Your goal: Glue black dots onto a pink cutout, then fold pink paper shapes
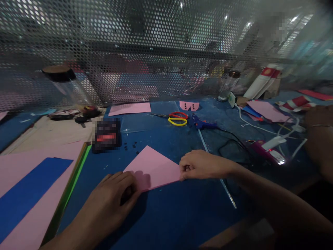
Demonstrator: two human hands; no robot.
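A pink sheet of paper [158,168], folded to a triangle-like shape with its point away from me, lies on the blue tabletop. My left hand [118,191] is closed at its left corner, fingers curled over the paper's edge. At the right corner my right hand [195,165] pinches the paper between thumb and curled fingers. Just beyond the paper are scissors [178,118] with red and yellow handles, and a blue glue gun [203,122] with a pale stick running down from it toward my right forearm. Small black bits [134,144] are scattered left of the paper's tip.
A dark box [106,135] sits at left, near pink sheets with a blue strip [33,189]. Behind are a pink cutout [189,105] with black squares, a corked jar [70,90] and a perforated metal screen [156,45]. Right, a power strip [270,151] with cables; another person's arm [319,139].
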